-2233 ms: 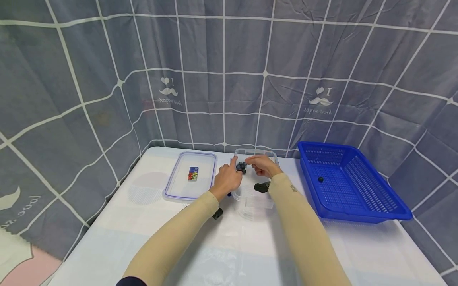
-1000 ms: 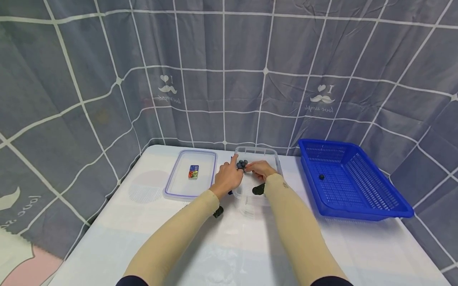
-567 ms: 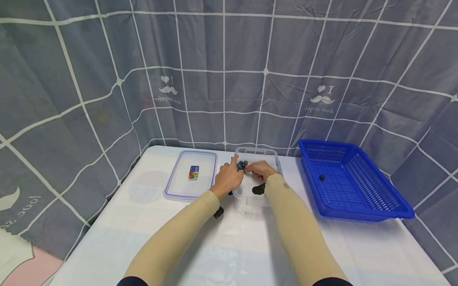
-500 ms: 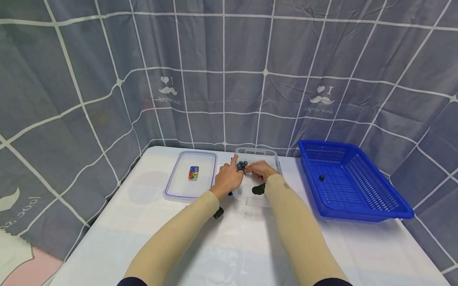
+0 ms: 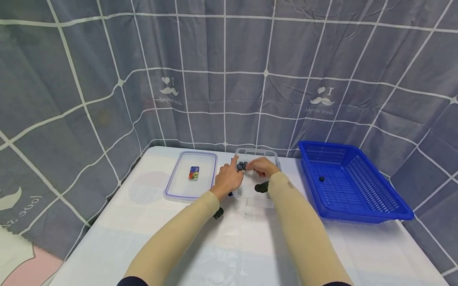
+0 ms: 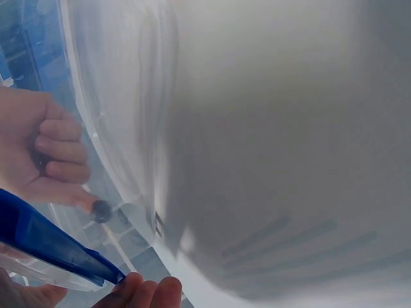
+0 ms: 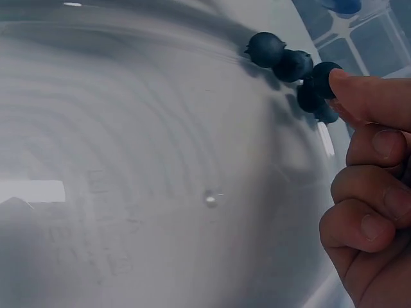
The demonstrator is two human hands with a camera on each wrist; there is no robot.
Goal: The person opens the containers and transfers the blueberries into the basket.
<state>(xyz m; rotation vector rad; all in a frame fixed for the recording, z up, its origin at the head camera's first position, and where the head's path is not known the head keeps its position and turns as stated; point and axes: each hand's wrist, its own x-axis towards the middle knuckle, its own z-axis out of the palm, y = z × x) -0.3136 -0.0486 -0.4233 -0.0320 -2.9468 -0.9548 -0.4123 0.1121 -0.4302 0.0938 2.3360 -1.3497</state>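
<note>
The head camera is looking forward and down across the table (image 5: 229, 246) from farther off. Both wrist cameras are facing the clear container (image 5: 249, 184) closely, sharing the right hand (image 5: 264, 165): nine o'clock in the left view, three in the right.

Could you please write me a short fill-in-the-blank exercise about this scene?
1. In the head view, the lid lies to the ____ of the clear container.
2. The plastic mesh basket is coloured ____.
3. The number of dark berries visible in that basket is ____.
4. The left hand holds the container's side, while a blueberry is pinched by the ____.

Missing words: left; blue; one; right hand.
</note>
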